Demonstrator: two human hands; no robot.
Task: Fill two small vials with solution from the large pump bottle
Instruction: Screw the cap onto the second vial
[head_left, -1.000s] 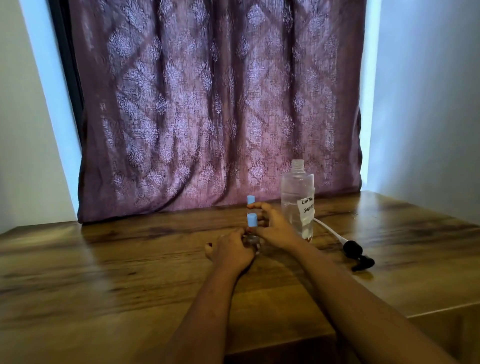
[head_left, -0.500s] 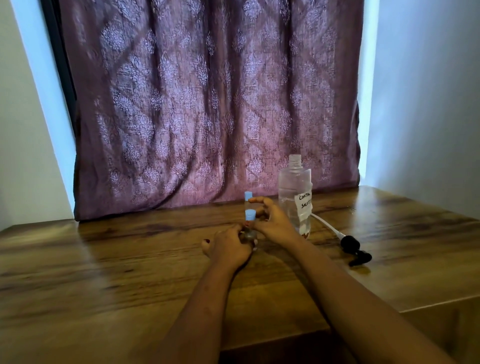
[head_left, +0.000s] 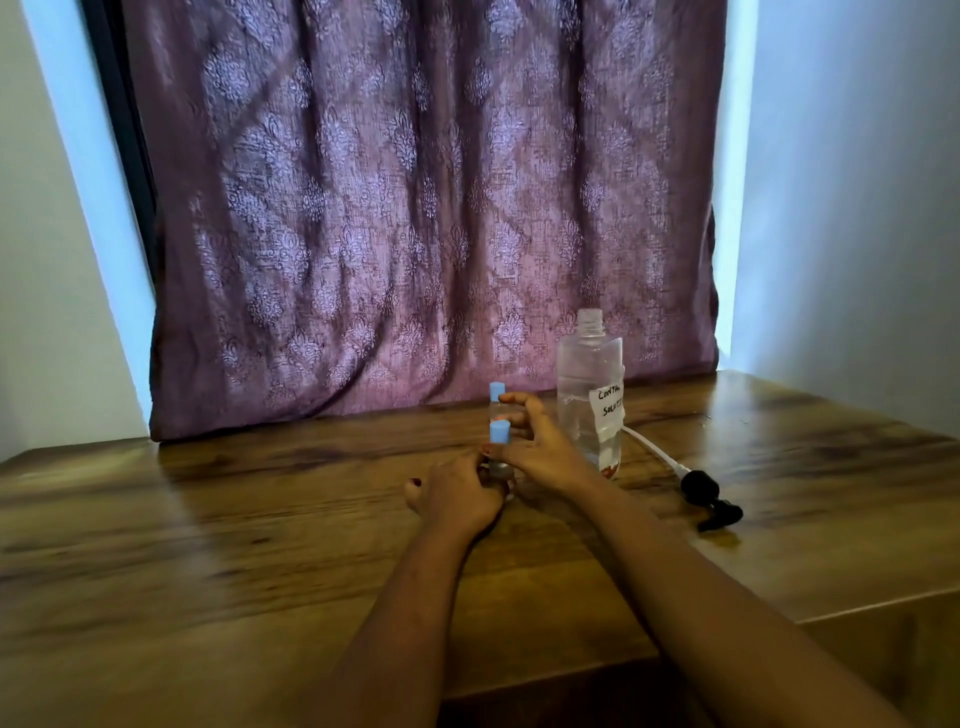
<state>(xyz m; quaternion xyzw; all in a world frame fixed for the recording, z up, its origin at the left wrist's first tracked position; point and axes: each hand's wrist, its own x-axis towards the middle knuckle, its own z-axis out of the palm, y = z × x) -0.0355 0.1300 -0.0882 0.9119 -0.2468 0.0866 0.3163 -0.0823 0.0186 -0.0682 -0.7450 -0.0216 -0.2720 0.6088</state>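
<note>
Landmark: bottle (head_left: 589, 384), upright on the bench (head_left: 260, 519), neck open, clear liquid in it, handwritten label (head_left: 609, 410) on the front.

- Near vial (head_left: 500, 465): upright on the bench, just left of the bottle and slightly closer to the camera. Blue cap (head_left: 500, 432) on.
- Left hand (head_left: 457, 493): grip closed round the near vial's lower body, fingers curled in at its base. Vial sits at the fingertip end of the grip, not deep in the palm.
- Right hand (head_left: 543, 454): between near vial and bottle. Grip narrow, thumb on the glass just under the cap, fingers curled behind. Cap stands clear above both grips.
- Far vial (head_left: 497, 391): also left of the bottle, directly behind the near vial, blue-capped, upright. Right index tip is right beside it; can't tell if it touches.
- Pump (head_left: 709, 499): off the bottle, lying on the bench to the bottle's right, white tube (head_left: 652, 449) pointing back toward the bottle's base.
- Curtain (head_left: 415, 208) hangs behind the bottle.
</note>
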